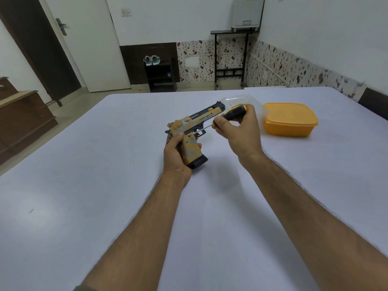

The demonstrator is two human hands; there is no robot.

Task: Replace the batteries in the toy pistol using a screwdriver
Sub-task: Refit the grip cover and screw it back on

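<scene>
A tan and dark-blue toy pistol (pixel 194 122) is held above the white bed sheet (pixel 84 185), its barrel pointing up and to the right. My left hand (pixel 178 156) grips its handle from the left side. My right hand (pixel 239 127) holds a screwdriver (pixel 231 114) with a black and yellow handle. The thin metal shaft runs down to the left, and its tip touches the pistol's side just above the grip, near the trigger.
An orange plastic box (pixel 290 120) with its lid on lies on the sheet to the right of my hands. A clear plastic container (pixel 239 99) sits behind the pistol. Beyond the bed are a dark shoe rack (pixel 160 76) and a black stand (pixel 231 59).
</scene>
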